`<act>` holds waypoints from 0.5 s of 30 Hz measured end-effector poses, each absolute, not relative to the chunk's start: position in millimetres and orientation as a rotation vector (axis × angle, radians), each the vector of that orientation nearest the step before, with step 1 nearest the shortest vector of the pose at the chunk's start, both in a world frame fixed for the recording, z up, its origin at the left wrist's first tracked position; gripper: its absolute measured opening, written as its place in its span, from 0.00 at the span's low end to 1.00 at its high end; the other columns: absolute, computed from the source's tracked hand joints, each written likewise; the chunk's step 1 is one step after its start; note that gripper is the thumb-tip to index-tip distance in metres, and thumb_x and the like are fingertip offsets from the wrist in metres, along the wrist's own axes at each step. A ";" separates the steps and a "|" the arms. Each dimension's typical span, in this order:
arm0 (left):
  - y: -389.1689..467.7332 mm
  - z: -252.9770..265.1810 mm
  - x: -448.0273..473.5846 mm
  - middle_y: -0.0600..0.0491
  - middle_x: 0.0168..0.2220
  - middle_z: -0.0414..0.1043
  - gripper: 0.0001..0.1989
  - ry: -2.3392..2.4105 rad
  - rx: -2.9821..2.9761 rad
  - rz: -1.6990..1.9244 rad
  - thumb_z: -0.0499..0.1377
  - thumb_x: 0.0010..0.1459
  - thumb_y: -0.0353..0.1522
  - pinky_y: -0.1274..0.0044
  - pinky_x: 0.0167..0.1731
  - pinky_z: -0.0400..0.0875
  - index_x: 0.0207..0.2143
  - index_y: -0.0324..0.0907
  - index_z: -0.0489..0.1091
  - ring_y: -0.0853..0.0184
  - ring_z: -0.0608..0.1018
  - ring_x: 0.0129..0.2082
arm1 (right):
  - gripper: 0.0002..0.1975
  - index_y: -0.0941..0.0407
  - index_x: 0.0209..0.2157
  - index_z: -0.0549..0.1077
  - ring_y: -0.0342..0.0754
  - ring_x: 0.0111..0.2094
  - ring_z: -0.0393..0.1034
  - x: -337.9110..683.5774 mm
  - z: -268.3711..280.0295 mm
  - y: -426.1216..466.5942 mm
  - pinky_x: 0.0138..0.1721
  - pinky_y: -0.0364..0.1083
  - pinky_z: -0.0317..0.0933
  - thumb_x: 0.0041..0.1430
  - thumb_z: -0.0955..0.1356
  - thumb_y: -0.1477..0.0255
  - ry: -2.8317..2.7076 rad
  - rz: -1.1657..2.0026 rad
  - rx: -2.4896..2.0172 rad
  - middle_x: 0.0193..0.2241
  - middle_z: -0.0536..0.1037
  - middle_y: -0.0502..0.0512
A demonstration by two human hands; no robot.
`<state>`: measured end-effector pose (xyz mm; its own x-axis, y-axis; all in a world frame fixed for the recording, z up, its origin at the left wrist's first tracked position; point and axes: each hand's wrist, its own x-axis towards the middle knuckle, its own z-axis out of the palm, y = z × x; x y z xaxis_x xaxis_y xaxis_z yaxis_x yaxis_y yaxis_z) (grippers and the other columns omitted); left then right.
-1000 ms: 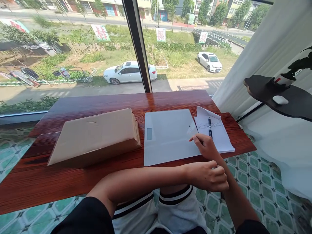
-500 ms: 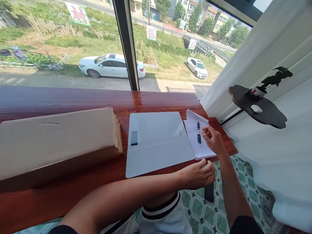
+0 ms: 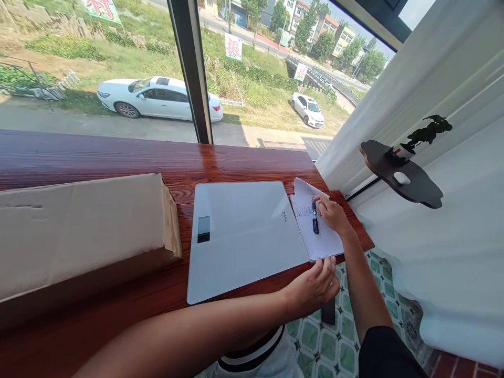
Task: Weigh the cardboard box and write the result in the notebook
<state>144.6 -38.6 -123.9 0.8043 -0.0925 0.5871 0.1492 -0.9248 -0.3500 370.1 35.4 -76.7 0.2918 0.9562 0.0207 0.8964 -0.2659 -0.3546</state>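
My right hand point(image 3: 331, 214) is over the notepad point(image 3: 326, 242), fingers bent and closed around the upper end of a black pen point(image 3: 315, 224). The pen still lies along the white page, which has lines of handwriting at its left. At the notepad's front edge is my left hand point(image 3: 313, 289), palm turned inward and fingers loosely curved and a little apart. Its fingertips come up to the pad's edge; I see nothing held in it. Left of the pad lies a flat, pale grey scale-like panel point(image 3: 244, 236) with a small dark display.
A long cardboard box point(image 3: 86, 231) takes up the left of the reddish wooden table point(image 3: 252, 163). Beyond the table is a window. On the right, a white curtain point(image 3: 444, 262) hangs beside a dark wavy shelf point(image 3: 421, 191) with a plant. Green tiles point(image 3: 326, 346) show below.
My right hand has moved left onto the pen's upper end. My left hand has turned and risen to the notepad's front edge. The view has shifted slightly right.
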 end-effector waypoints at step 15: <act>-42.3 -131.0 148.4 0.36 0.55 0.76 0.18 -0.099 -2.650 -0.815 0.51 0.65 0.36 0.62 0.51 0.62 0.51 0.38 0.72 0.54 0.76 0.54 | 0.19 0.58 0.44 0.78 0.48 0.35 0.72 375.1 -91.8 25.8 0.42 0.46 0.62 0.62 0.58 0.71 -1.754 0.008 -1.938 0.33 0.79 0.57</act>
<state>148.4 -42.3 -131.0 0.8307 -0.0396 0.5553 0.1712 -0.9309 -0.3226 375.1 25.8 -91.8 0.1610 0.9288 0.3339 0.9259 -0.0249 -0.3770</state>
